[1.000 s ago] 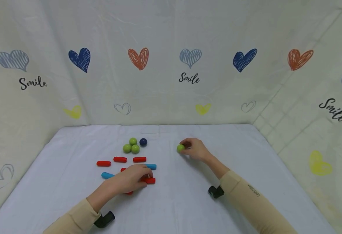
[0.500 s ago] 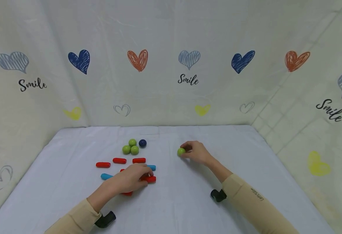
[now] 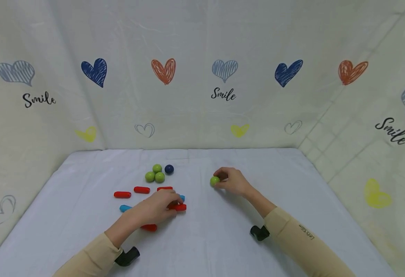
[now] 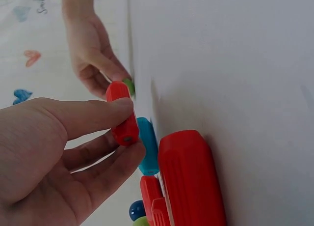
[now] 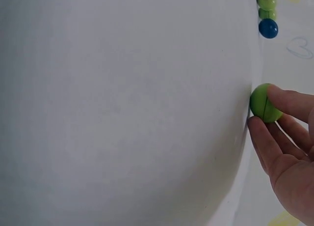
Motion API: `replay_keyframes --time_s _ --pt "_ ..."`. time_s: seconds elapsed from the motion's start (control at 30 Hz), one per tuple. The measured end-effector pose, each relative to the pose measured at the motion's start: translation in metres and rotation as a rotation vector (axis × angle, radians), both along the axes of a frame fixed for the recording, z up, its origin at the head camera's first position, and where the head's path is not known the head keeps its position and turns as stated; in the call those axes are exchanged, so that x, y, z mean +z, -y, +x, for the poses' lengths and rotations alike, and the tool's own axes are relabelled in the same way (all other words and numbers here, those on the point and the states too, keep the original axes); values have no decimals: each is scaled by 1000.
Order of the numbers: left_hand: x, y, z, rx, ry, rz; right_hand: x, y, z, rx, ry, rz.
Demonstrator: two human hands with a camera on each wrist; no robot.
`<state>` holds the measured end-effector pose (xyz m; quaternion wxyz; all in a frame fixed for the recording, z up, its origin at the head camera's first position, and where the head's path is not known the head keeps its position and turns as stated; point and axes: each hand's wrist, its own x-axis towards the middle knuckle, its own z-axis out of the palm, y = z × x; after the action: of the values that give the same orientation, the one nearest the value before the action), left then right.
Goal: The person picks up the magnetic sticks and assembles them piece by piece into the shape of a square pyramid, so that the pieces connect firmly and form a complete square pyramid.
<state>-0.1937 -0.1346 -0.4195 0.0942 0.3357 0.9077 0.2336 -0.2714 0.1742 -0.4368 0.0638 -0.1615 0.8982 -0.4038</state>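
Observation:
My left hand [image 3: 155, 208] pinches a short red plastic rod [image 3: 179, 207] between thumb and fingers. In the left wrist view that red rod [image 4: 121, 130] is raised off the cloth, above a blue rod [image 4: 148, 150] and a large-looking red rod [image 4: 189, 182]. My right hand [image 3: 235, 181] holds a green ball [image 3: 214, 181] by thumb and fingertips. The right wrist view puts this green ball [image 5: 262, 105] at the cloth's surface; a dark seam line runs across it. Under and around my left hand lie more rods, partly hidden, including a blue rod [image 3: 124, 208] and a red rod [image 3: 149, 227].
Behind the rods sit three green balls [image 3: 159, 177] in a cluster, with a navy ball [image 3: 169, 169] beside them. Red rods [image 3: 122, 195] lie in a row nearer. White cloth [image 3: 216, 238] covers the table, and a curtain with printed hearts [image 3: 188, 107] hangs around it.
My left hand has lifted the red rod and moved it slightly away from me. My right hand has brought the green ball a little nearer, then stayed almost still.

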Motion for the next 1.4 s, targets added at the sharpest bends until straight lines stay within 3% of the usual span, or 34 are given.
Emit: replay_keyframes --time_s 0.3,0.53,1.4 --pt "-1 -5 -6 42 16 -10 1 3 2 1 -13 8" --pt "-1 -11 -13 38 -21 -3 -1 5 4 -22 -12 10" --pt "0 -29 -39 63 -26 14 -2 13 6 -6 -21 7"
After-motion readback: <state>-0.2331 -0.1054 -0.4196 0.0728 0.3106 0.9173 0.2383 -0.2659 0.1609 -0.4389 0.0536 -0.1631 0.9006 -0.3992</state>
